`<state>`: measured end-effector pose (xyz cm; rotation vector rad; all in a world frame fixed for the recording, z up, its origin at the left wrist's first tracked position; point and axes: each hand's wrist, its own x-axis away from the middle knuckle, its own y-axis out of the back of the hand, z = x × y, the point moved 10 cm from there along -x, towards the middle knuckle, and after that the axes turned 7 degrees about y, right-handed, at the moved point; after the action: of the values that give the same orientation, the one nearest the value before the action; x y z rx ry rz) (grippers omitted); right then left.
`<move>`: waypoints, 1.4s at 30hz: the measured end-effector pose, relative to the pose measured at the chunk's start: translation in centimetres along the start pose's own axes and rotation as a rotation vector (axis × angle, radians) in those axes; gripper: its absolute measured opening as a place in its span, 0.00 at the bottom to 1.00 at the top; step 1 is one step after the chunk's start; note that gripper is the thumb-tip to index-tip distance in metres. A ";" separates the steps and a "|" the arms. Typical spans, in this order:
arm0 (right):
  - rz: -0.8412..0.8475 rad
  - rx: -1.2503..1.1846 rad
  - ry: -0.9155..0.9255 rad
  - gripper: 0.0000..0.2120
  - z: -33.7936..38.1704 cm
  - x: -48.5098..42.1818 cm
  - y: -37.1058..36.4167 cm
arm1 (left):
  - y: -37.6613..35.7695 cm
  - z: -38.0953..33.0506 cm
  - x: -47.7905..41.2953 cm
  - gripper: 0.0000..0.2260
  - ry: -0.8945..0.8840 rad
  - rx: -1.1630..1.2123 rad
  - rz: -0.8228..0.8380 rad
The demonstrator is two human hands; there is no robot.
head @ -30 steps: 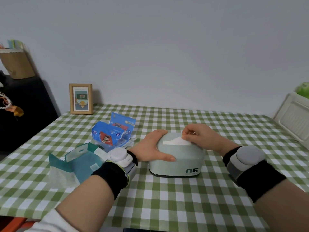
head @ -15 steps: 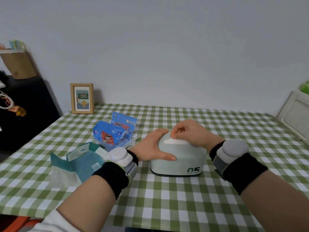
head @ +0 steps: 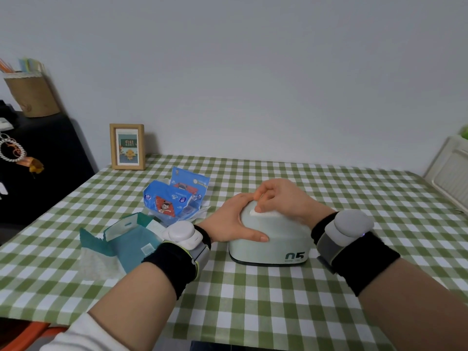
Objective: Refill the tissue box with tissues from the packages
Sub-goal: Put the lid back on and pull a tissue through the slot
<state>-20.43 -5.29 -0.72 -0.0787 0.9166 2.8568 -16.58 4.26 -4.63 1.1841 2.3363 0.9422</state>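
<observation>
Pale-green tissue box (head: 273, 236), mid-desk (head: 253, 300) near the packages (head: 169, 201): left hand (head: 231, 221) wraps its side as brace, right hand (head: 281, 198) pinches white tissue (head: 252, 212) at the top slot; best teased straight up, gently.

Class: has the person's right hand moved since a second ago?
Yes. The right hand has slid left across the top of the tissue box, which stayed put, toward the left hand gripping its end.

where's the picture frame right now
In the head view, the wooden picture frame stands upright at the far left corner of the table, against the wall, behind the blue tissue packages.
</observation>
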 end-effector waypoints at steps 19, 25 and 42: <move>0.069 0.426 0.116 0.05 -0.7 1.0 1.7 | -0.2 0.6 0.0 0.47 0.058 -0.043 0.007; 0.108 0.444 0.112 0.04 -0.4 0.7 2.2 | -0.2 0.6 0.0 0.48 0.052 -0.049 0.005; 0.380 0.823 0.159 0.09 0.3 0.9 1.5 | -0.1 0.3 0.1 0.46 0.038 -0.052 0.010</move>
<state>-21.59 -6.21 0.28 -0.0438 2.2554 2.5313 -16.55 4.45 -4.94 1.1677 2.3228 1.0310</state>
